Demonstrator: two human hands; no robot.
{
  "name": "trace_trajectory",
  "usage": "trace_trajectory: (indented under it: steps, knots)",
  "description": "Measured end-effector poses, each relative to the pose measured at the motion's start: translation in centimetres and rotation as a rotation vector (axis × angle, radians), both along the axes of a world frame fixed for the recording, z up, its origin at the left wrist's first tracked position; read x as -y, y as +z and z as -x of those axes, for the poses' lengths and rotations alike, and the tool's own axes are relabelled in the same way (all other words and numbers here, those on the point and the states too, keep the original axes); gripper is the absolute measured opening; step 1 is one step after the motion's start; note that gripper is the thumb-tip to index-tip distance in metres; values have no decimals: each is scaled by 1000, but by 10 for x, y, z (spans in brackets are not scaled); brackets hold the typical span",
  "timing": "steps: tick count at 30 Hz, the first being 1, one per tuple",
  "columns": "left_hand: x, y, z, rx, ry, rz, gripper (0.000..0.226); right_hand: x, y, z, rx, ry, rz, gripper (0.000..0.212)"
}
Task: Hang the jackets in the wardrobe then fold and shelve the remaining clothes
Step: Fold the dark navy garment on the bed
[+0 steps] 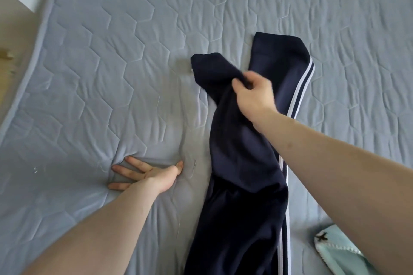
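**While one leg hangs from our grip, the fold can still go crooked**

Because we hold only a pinch of cloth, the fold is at risk. Our right hand (pixel 253 94) is curled round the upper leg of the navy track trousers (pixel 241 163), grasping it near its cuff and lifting that end off the quilted mattress (pixel 111 62). The other leg lies flat just beside it, its white side stripes (pixel 301 87) showing, and the waist end runs down out of view at the bottom edge. Our left hand (pixel 145 175) grasps nothing; it is spread flat, pressing into the mattress well apart from the trousers.

We judge three things could go wrong. The slack cloth may slip from so small a pinch and drop in a heap. With no hand pinning the waist end, a pull on the lifted leg may drag the whole garment sideways, so the legs never line up. And the leaning left hand puckers the cover, which may carry wrinkles toward the fold. A pale blue item (pixel 335 250) lies near the lower right; a wide sweep could catch it.
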State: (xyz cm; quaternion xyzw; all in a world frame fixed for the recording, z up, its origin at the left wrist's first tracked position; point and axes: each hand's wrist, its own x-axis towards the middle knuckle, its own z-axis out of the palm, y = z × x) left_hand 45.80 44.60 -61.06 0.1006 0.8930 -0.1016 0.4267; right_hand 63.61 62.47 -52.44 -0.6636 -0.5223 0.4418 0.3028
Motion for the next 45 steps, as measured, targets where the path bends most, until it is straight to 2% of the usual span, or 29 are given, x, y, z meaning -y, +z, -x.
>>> trace_trajectory:
  steps: [3,5,8,11,13,16,18,20,22,25,27,30,32,35,39,41,43,45]
  knots:
    - [0,-2,0,-2,23,-10,157,-18,30,-15,-44,-224,-335,9]
    - [-1,-4,-2,-6,30,-15,158,-31,39,-31,8,-309,-371,11]
    - [-1,-6,-1,-10,25,-7,158,-38,28,-56,186,-251,-207,23]
    - [-1,-7,1,-13,27,1,160,-27,5,-77,291,-242,101,63]
    - [-1,-6,0,-21,31,-7,162,-4,-6,-78,299,-297,168,76]
    - [-2,-5,-1,-23,40,-12,163,57,-22,-73,206,-296,153,64]
    - [-1,-6,0,-20,27,-17,163,111,-27,-75,147,-251,275,57]
    - [0,-6,1,-15,30,-26,163,156,-33,-85,157,-194,413,39]
    - [0,-5,0,-12,30,-38,163,183,-34,-100,175,-169,450,22]
    - [2,-3,-3,-18,8,-45,163,196,-26,-121,211,-263,308,39]
    - [4,0,-4,-33,-10,-57,161,197,-25,-131,210,-330,253,37]
    - [11,2,-4,-55,-46,-86,160,207,-33,-134,245,-333,409,46]
    - [15,4,-4,-61,-70,-102,160,220,-35,-128,118,-384,494,52]
    - [25,10,-2,-58,-120,-124,162,253,-27,-117,21,-395,409,42]
    - [56,12,1,-50,-312,-92,175,316,-22,-129,202,-182,487,38]
    - [78,12,1,-41,-435,-74,180,340,-17,-141,256,-151,472,25]
    - [103,12,-2,-14,-515,-93,179,353,-12,-148,276,-204,404,16]
    - [134,14,-10,-5,-549,-159,167,363,-8,-149,270,-171,426,14]
